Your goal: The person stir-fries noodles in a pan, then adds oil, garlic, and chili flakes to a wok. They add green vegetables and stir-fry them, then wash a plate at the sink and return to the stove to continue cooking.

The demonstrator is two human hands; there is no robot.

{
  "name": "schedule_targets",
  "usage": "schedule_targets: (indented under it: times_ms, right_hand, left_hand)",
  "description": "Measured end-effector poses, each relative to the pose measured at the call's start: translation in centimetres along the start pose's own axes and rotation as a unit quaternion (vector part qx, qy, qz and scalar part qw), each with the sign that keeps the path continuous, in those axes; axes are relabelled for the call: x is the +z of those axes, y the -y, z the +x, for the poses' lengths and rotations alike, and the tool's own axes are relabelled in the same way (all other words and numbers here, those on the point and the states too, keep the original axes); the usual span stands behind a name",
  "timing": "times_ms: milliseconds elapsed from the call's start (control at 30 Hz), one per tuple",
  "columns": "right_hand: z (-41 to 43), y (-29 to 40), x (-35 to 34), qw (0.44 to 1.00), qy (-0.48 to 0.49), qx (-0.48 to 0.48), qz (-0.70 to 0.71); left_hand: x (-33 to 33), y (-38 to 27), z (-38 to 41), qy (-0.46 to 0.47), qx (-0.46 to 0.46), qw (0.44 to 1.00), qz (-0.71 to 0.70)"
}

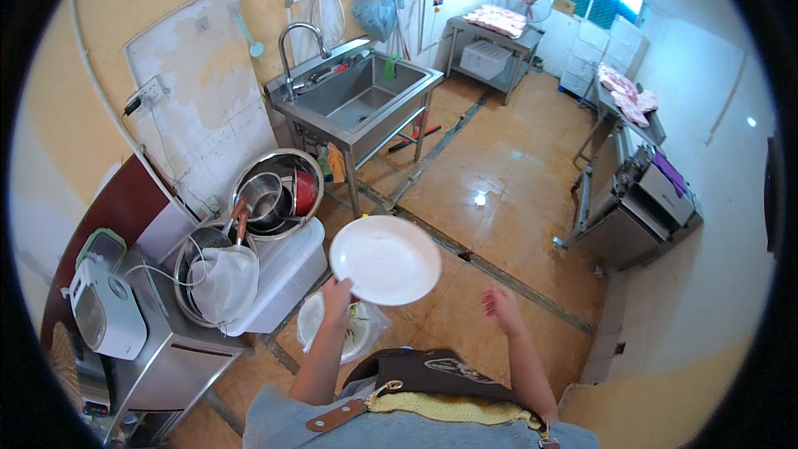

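Note:
A large white round plate or shallow basin is held out before me, its inner face showing. My left hand grips it by the lower left rim. To the right, apart from the plate, my right hand is in the air with loosely bent fingers and nothing in it. Below my left forearm, a white round container with a clear plastic bag about it is on the floor; the contents are partly hidden by my arm and the plate.
A stainless steel sink stands ahead on the left. Steel bowls and pans are piled on a translucent plastic bin. A steel cabinet bears a white appliance. Drain channels cross the wet tiled floor; steel equipment lines the right wall.

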State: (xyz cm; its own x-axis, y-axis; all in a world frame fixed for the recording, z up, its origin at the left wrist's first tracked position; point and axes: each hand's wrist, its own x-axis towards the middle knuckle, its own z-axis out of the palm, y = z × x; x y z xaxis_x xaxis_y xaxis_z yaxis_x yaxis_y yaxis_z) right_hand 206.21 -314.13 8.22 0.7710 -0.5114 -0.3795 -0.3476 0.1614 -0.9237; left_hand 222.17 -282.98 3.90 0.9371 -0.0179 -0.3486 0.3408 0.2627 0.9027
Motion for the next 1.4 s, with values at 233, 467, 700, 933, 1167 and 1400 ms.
schedule_targets:
  times_ms: [233, 467, 700, 933, 1167, 1400]
  right_hand:
    - [20.0, 8.3, -5.4, 0.992, -0.021, 0.052, 0.111]
    - [40.8, 20.9, 12.0, 0.936, 0.333, 0.070, -0.088]
    - [62.1, 25.9, 28.1, 0.915, 0.397, 0.012, -0.069]
    - [81.3, 27.3, 38.6, 0.943, 0.301, 0.015, -0.141]
    - [96.1, 17.8, 47.2, 0.918, 0.297, 0.082, -0.250]
    - [103.9, 9.7, 49.7, 0.877, 0.358, 0.135, -0.290]
  left_hand:
    - [14.9, -5.1, 15.5, 0.032, -0.022, 0.999, 0.021]
    - [21.1, -9.7, 27.3, -0.074, -0.024, 0.997, 0.023]
    - [20.2, -16.9, 42.7, -0.099, -0.040, 0.994, 0.007]
    - [17.4, -24.0, 67.3, -0.205, 0.238, 0.928, 0.200]
    - [8.6, -26.2, 86.9, -0.312, 0.238, 0.855, 0.340]
    - [12.9, -26.3, 87.0, -0.334, 0.276, 0.783, 0.445]
